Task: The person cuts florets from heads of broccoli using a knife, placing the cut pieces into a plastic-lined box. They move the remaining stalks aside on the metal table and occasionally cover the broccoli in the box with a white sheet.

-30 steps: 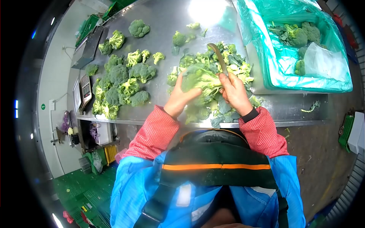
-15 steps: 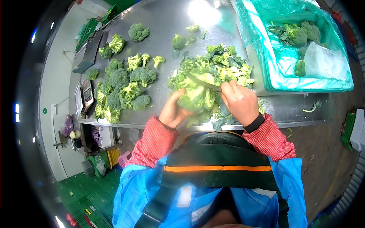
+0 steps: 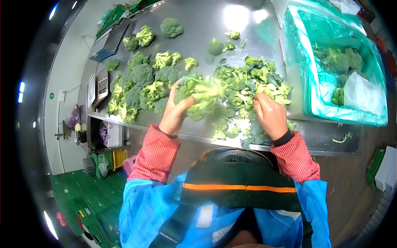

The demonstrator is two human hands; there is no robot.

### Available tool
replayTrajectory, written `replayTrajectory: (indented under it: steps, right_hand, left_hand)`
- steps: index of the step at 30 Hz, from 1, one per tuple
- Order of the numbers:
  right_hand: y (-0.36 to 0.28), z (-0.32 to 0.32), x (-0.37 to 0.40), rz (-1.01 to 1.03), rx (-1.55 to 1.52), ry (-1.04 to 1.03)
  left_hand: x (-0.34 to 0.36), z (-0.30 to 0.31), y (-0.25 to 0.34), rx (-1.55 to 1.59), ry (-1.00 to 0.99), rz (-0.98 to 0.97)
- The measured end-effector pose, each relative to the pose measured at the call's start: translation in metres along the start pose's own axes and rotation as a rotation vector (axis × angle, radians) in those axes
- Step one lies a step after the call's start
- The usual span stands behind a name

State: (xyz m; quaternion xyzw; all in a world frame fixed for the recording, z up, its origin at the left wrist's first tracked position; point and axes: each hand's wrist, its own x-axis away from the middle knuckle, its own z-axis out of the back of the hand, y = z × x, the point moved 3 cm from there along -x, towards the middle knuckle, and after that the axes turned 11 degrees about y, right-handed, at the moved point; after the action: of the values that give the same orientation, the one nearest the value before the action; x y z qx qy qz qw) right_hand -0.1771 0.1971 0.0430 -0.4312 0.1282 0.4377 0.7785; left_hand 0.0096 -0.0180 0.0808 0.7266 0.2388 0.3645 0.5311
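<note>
At centre left of the frame, a pile of cut florets [image 3: 140, 84] lies on the steel table [image 3: 194, 25]. Just right of it, the left hand [image 3: 175, 113] closes its grip around a broccoli head [image 3: 199, 94], held above the table. Trimming looks to be the step in hand. The right hand [image 3: 271, 115] rests curled on the trimmings [image 3: 252, 80]; whether its grip holds anything I cannot tell. The next cut calls for a steadied stalk. A lined crate [image 3: 314, 105] sits far right.
</note>
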Motion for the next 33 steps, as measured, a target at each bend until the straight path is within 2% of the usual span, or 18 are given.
replayTrajectory:
  steps: [1,5,8,10,11,12,14,16,18,20,23,25,27,28,29,30,31,33]
  right_hand:
    - [-0.004,0.005,-0.003,0.081,0.009,-0.035]
    - [-0.02,0.01,-0.007,0.282,0.104,-0.102]
    - [-0.015,0.0,-0.007,0.261,0.19,-0.134]
    - [0.011,-0.014,0.002,0.087,0.356,-0.185]
    - [0.029,-0.02,0.008,0.009,0.435,-0.207]
    - [0.052,-0.02,0.016,-0.063,0.361,-0.164]
    - [0.044,-0.012,0.018,-0.121,0.269,-0.191]
    - [0.024,-0.012,0.019,-0.217,0.016,-0.207]
    - [0.013,-0.022,0.025,-0.204,0.015,-0.221]
    - [0.012,-0.028,0.034,-0.143,0.041,-0.252]
    - [0.009,-0.018,0.04,-0.155,0.013,-0.268]
    - [0.018,-0.017,0.048,-0.126,-0.001,-0.239]
    - [0.022,-0.014,0.056,-0.113,0.017,-0.254]
    - [0.027,-0.015,0.062,-0.099,-0.028,-0.219]
    - [0.034,-0.017,0.07,-0.103,-0.003,-0.27]
    - [0.034,-0.014,0.073,-0.116,-0.028,-0.228]
    - [0.034,-0.01,0.076,-0.114,0.017,-0.273]
    - [0.033,0.005,0.073,-0.011,0.007,-0.198]
  left_hand:
    - [0.001,-0.001,0.003,-0.039,0.037,0.05]
    - [-0.009,0.006,0.001,-0.16,-0.015,-0.011]
    - [-0.009,0.004,0.002,-0.234,-0.024,-0.008]
    - [-0.007,0.007,0.003,-0.328,0.009,0.016]
    - [-0.008,0.01,0.0,-0.252,-0.008,0.047]
    - [-0.011,0.017,-0.003,-0.177,-0.02,0.069]
    - [-0.013,0.029,0.002,-0.109,0.009,0.096]
    - [-0.015,0.035,0.012,-0.136,0.131,0.224]
    - [-0.049,0.075,-0.001,-0.109,0.177,0.281]
    - [-0.07,0.097,0.016,0.067,0.245,0.258]
    - [-0.099,0.141,0.036,0.379,0.611,0.063]
    - [-0.117,0.172,0.038,0.517,0.577,-0.081]
    - [-0.148,0.197,0.025,0.574,0.653,0.053]
    - [-0.154,0.176,0.03,0.608,0.724,0.073]
    - [-0.163,0.161,0.031,0.417,0.61,-0.022]
    - [-0.156,0.108,0.042,0.285,0.576,-0.094]
    - [-0.156,0.067,0.047,0.22,0.444,-0.096]
    - [-0.167,-0.011,0.055,0.098,0.167,-0.153]
